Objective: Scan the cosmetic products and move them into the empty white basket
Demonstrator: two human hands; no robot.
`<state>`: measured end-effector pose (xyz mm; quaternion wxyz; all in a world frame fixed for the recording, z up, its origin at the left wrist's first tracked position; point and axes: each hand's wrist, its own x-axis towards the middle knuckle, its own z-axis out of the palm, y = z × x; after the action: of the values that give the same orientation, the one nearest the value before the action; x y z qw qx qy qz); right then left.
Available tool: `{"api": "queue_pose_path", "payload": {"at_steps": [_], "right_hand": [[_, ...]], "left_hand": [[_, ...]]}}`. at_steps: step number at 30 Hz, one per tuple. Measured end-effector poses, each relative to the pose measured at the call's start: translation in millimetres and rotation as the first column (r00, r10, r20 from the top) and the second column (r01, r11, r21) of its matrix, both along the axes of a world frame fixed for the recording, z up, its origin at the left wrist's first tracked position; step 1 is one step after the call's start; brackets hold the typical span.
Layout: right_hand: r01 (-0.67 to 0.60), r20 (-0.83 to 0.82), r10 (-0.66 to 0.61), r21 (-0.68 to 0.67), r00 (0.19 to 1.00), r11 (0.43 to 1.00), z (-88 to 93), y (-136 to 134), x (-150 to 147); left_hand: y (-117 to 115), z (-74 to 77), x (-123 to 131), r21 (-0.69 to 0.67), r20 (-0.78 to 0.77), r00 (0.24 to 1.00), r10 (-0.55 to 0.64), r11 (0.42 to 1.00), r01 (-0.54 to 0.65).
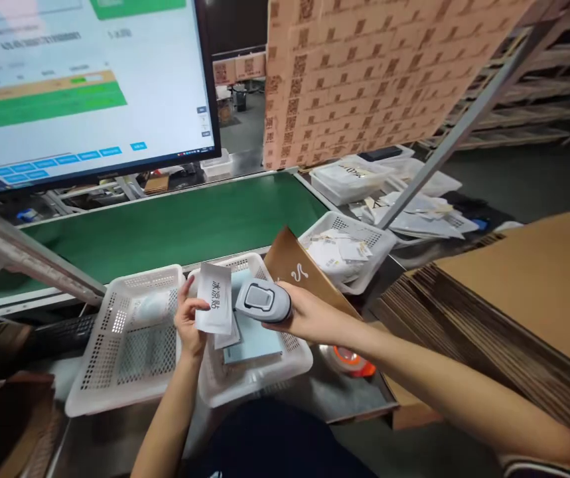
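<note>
My left hand (192, 318) holds a small white packet (217, 299) with dark printed characters, upright over the middle basket. Wrapped in my right hand (298, 307) is a grey handheld scanner (263, 300), its front end close to the packet's right side. Beneath both hands, the white middle basket (252, 388) holds a light blue flat box (259, 342) and another small packet (228, 337). Left of it stands a second white basket (93, 392) with a pale wrapped item (154, 308) inside. A brown cardboard piece (309, 272) leans behind my right hand.
A large monitor (90, 86) hangs at upper left. The green conveyor belt (190, 219) runs behind the baskets. Another basket of packets (381, 249) is at right. Orange tape (349, 358) lies below my right forearm. Stacked flat cardboard (528, 285) fills the right side.
</note>
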<state>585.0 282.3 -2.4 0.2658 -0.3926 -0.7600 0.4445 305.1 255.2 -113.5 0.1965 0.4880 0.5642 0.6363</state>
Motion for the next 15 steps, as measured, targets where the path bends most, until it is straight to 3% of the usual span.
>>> {"api": "queue_pose_path", "payload": {"at_steps": [2, 4, 8, 11, 15], "right_hand": [[-0.007, 0.009, 0.008, -0.009, 1.000, 1.000, -1.5, 1, 3], [-0.025, 0.044, 0.026, -0.021, 0.999, 0.999, -1.1, -1, 6], [-0.101, 0.252, 0.093, 0.018, 0.963, 0.995, 5.1, -10, 6], [-0.159, 0.511, 0.107, 0.059, 0.853, 0.985, 13.5, -15, -1], [-0.299, 0.731, 0.154, 0.072, 0.665, 0.952, 19.7, -21, -18]], "left_hand": [[8, 6.3, 1, -0.008, -0.142, 0.989, 0.029, 1.000, -0.030], [19, 12.7, -2, -0.063, -0.174, 0.985, -0.001, 0.998, -0.010], [37, 16.5, -7, -0.238, 0.151, 0.986, -0.063, 0.966, 0.099], [39, 12.2, -4, -0.290, 0.357, 0.930, -0.086, 0.936, 0.198], [34, 5.6, 6, -0.350, 0.355, 0.932, -0.075, 0.914, 0.207]]}}
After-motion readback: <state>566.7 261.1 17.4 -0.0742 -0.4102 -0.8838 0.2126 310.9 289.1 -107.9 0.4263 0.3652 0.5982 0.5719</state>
